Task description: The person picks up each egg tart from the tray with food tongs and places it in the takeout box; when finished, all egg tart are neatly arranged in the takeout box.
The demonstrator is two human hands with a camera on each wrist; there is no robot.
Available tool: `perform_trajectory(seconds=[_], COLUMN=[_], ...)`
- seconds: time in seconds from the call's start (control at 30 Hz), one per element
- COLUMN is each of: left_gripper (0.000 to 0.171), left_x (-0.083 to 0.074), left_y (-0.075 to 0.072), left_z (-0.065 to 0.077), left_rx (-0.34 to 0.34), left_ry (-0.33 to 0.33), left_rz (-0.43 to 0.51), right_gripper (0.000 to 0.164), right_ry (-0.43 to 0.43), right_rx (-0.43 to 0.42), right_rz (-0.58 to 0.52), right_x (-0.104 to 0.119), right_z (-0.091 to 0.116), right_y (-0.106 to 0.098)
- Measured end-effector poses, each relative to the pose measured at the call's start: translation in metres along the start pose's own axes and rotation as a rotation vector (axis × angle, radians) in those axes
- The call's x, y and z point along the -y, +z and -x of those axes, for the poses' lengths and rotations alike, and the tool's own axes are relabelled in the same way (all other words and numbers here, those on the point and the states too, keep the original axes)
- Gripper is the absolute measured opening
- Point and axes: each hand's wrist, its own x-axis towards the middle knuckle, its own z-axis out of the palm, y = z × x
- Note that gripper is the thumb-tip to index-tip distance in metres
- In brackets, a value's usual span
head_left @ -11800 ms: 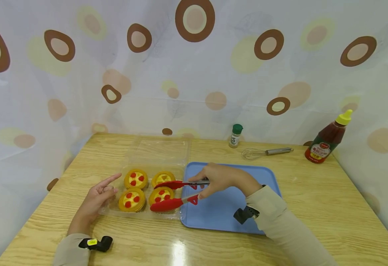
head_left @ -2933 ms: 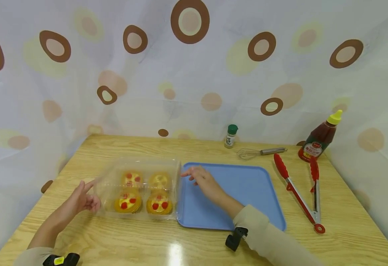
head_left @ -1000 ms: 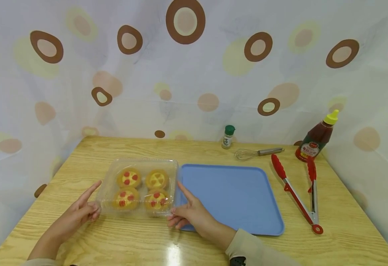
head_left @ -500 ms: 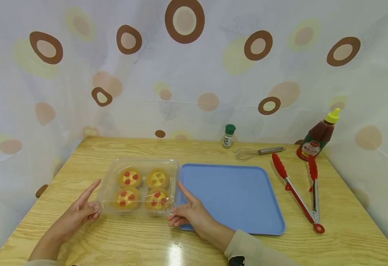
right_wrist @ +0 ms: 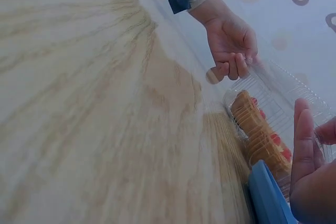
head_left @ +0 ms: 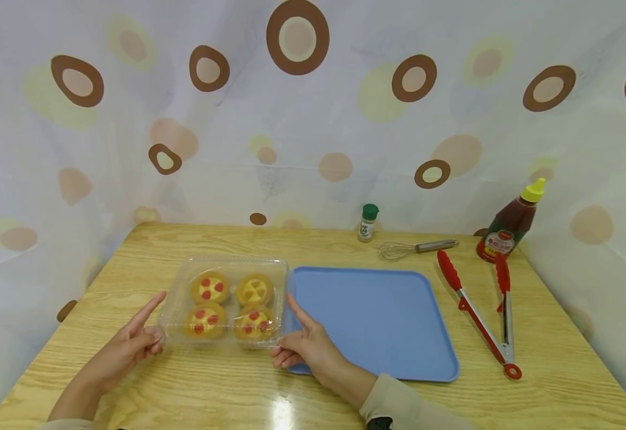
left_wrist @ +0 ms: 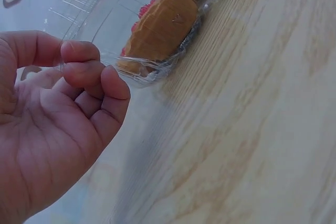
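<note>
A clear plastic clamshell box (head_left: pixel 232 263) sits on the left of the table, its lid folded over several egg tarts (head_left: pixel 210 286), most with red pieces on top. My left hand (head_left: pixel 127 346) pinches the box's near-left corner, index finger stretched along the side. In the left wrist view, thumb and fingertips meet on the thin plastic rim beside a tart (left_wrist: pixel 163 22). At the near-right corner my right hand (head_left: pixel 313 346) pinches the rim, its index finger pointing up the right side. Both hands (right_wrist: pixel 231 45) show at the box in the right wrist view.
A blue tray (head_left: pixel 377 322) lies right beside the box, partly under my right hand. Farther right, red-tipped tongs (head_left: pixel 481 327) rest spread apart. Along the back stand a green-capped seasoning jar (head_left: pixel 366 227) and a sauce bottle (head_left: pixel 508 230), with a whisk (head_left: pixel 420 246) lying between them.
Earlier the right hand held the tongs over the tarts and the lid lay back. Since then the tongs were laid at right and the lid folded over. The last second shows hardly any motion.
</note>
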Motion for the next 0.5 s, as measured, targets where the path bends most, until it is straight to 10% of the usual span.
perform_trajectory(seconds=[0.5], left_gripper=[0.07], left_x=[0.002], left_y=[-0.007], left_z=[0.014], left_rx=[-0.017], left_ry=[-0.169], left_rz=[-0.005], right_gripper=[0.088], right_ry=[0.04], right_rx=[-0.043], right_rz=[0.252], right_x=[0.016], right_z=[0.004], right_y=[-0.023])
